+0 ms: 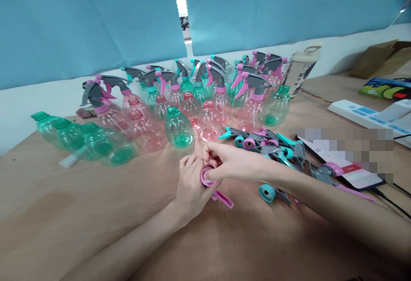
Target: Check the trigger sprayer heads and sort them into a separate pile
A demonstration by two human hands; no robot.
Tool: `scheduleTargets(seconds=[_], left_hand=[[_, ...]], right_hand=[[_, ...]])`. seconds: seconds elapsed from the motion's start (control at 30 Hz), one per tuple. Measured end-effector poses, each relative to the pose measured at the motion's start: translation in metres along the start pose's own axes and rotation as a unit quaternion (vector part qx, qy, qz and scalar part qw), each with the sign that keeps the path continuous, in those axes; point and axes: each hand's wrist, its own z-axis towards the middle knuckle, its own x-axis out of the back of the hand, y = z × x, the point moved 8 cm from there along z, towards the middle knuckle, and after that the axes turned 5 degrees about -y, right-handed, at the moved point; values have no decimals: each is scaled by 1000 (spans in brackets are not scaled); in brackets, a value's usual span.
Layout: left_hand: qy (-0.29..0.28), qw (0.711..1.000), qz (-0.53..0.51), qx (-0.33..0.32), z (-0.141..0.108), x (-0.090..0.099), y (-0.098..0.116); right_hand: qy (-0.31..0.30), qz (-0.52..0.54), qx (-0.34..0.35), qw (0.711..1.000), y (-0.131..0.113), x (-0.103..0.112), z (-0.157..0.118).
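The person's two hands are together above the table (pixel 48 234), in front of the bottles. The left hand (pixel 191 184) is closed around a spray head (pixel 224 199), its pink collar facing up and its pink trigger sticking out below the hand. The right hand (pixel 233 159) bends over it, thumb at the collar (whether its curled fingertips pinch anything cannot be told). Just beyond the hands stand an open green bottle (pixel 179 129) and an open pink bottle (pixel 210 122). Behind them are bottles fitted with grey spray tops (pixel 220 73), trimmed in pink or teal. Near the right forearm lies a pile of loose spray heads (pixel 271 143), with a phone (pixel 334 155) beside it.
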Motion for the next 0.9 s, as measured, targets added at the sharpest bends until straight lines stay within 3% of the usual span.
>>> scheduleTargets(seconds=[0.37,0.63,0.9], left_hand=[[-38,998,3,46,0,-7,-8],[-38,998,12,45,1,-7,-8],[-30,999,23,23,0,-7,-5]], right_hand=[[78,-48,-36,995,7,3,1],[55,65,19,996,4,1,6],[22,119,14,993,-4,-4,6]])
